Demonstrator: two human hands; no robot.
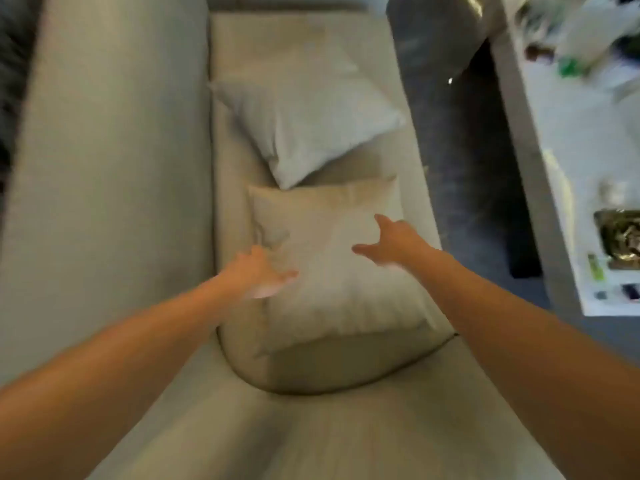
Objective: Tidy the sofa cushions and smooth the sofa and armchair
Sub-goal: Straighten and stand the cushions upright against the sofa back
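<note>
A beige cushion (332, 271) lies flat on the seat of the pale sofa (346, 427), in the middle of the view. Beyond it a lighter grey-white cushion (308, 123) lies tilted, one corner resting on the beige cushion's far edge. My left hand (259, 275) is over the beige cushion's left edge with fingers spread. My right hand (388, 242) hovers over its right part, fingers apart and holding nothing. The whole picture is blurred by motion.
The sofa back (104, 185) fills the left side. A dark grey carpet (467, 202) runs along the sofa's right edge. Further right stands a white low table (571, 140) carrying several small items.
</note>
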